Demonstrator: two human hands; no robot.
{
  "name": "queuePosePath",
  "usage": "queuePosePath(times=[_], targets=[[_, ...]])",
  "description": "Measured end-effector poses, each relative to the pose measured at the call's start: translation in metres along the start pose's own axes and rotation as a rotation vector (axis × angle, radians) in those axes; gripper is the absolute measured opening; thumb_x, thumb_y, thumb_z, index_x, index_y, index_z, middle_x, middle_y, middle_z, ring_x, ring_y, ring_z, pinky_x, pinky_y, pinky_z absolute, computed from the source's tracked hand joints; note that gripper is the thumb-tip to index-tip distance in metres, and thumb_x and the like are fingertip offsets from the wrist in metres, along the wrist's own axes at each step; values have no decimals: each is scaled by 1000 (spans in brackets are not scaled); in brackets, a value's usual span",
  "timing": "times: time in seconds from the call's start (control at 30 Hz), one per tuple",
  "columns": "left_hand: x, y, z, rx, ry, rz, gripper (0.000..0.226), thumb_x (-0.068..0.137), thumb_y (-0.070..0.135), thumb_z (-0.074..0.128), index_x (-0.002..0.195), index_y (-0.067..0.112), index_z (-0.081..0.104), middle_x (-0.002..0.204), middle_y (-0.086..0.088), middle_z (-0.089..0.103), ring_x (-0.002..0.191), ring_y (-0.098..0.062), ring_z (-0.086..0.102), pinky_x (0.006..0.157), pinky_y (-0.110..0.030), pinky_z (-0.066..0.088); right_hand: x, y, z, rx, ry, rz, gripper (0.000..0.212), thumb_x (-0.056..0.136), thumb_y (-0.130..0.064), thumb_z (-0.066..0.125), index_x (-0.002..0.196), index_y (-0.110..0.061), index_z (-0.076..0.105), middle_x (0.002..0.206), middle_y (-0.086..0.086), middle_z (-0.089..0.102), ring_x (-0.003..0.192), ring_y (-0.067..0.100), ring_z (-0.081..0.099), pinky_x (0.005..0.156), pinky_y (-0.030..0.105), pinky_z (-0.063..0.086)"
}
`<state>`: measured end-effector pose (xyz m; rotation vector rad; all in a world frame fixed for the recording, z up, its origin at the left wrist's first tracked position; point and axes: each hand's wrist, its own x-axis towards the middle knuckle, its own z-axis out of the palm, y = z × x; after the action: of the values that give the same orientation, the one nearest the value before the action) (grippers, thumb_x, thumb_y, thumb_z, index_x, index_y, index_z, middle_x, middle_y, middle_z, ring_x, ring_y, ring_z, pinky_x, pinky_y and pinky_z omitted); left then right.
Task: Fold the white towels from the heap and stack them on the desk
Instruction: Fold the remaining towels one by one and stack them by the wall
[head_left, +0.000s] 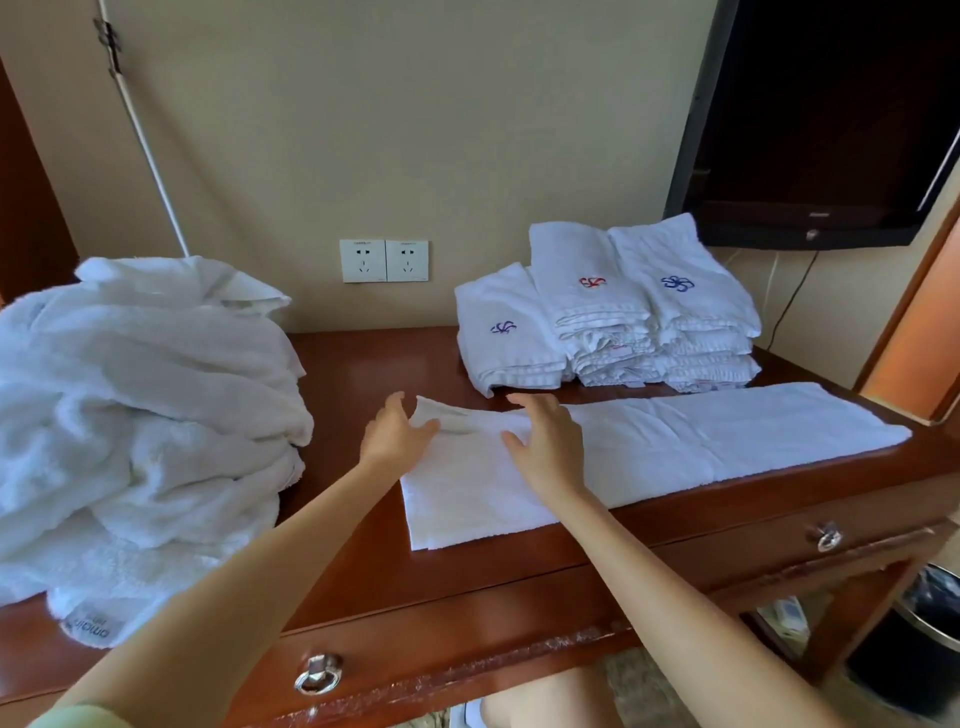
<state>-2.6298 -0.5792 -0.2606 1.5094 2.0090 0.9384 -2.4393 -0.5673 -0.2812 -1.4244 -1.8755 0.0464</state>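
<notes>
Head view: my left hand (397, 434) pinches the lifted left corner of the long white towel (727, 441) lying along the front of the desk (363, 374), my right hand (545, 441) rests flat and open on it; I'd fold that end across, edges matched.

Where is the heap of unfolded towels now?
In the head view, the heap of unfolded towels covers the desk's left end, left of the left hand.

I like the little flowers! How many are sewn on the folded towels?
3: a purple flower on the left stack, a red flower on the middle stack, and a blue flower on the right stack. Towels underneath may hide more.
</notes>
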Motion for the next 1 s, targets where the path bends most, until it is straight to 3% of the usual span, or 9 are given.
queuePosePath(times=[0.27,0.4,0.53,0.6,0.7,0.77,0.87,0.93,1.0], targets=[[14,-19,15,87,126,127,69,89,42,58,148,18,30,135,2,54,131,-25,41,107,-43,29,21,-8,43,-150,-69,62,43,91,-44,58,126,-18,60,120,4,63,117,26,54,111,44,24],[19,-20,16,69,135,114,77,86,43,63,149,19,27,131,-2,54,124,-27,47,106,-45,33,22,-6,41,-125,-7,36,31,89,-32,63,115,-17,65,105,3,65,103,28,59,100,39,34],[17,-21,13,-139,138,78,84,81,45,70,150,25,25,141,-7,38,119,-28,51,99,-45,46,20,-10,39,-83,7,-32,42,86,-20,69,126,-15,59,112,4,63,105,27,58,92,37,40],[16,-20,10,-231,128,62,86,80,36,75,149,27,26,143,-7,35,117,-26,51,93,-38,50,19,-12,38,-59,22,-62,43,84,-17,71,125,-16,59,111,4,62,103,26,59,89,37,42],[11,-18,2,-411,107,39,88,78,16,78,149,27,27,144,-8,39,105,-18,53,72,-21,46,16,-13,33,-1,37,-77,40,81,-17,75,119,-19,64,105,0,62,97,22,61,84,36,45],[5,-17,-2,-536,87,9,93,76,9,78,150,26,25,146,-9,38,112,-18,51,77,-19,43,14,-14,28,80,60,-65,38,78,-21,78,115,-21,68,101,-4,62,91,18,61,79,34,49],[-6,-16,-8,-609,42,-38,98,76,9,80,152,25,20,147,-10,40,131,-23,42,90,-27,37,9,-15,20,279,101,-59,36,77,-22,80,112,-20,71,94,-7,60,85,11,60,71,27,51],[-13,-17,-9,-619,11,-33,96,77,9,79,152,24,21,138,-8,51,121,-20,51,87,-24,39,4,-16,15,371,147,-84,30,79,-18,78,108,-21,74,88,-8,58,82,9,58,70,21,47],[-23,-19,-10,-535,50,43,85,79,9,76,148,23,29,117,-2,64,103,-13,61,73,-17,44,-4,-18,9,435,182,-128,23,81,-16,72,103,-22,76,86,-7,58,83,6,56,72,15,45]])
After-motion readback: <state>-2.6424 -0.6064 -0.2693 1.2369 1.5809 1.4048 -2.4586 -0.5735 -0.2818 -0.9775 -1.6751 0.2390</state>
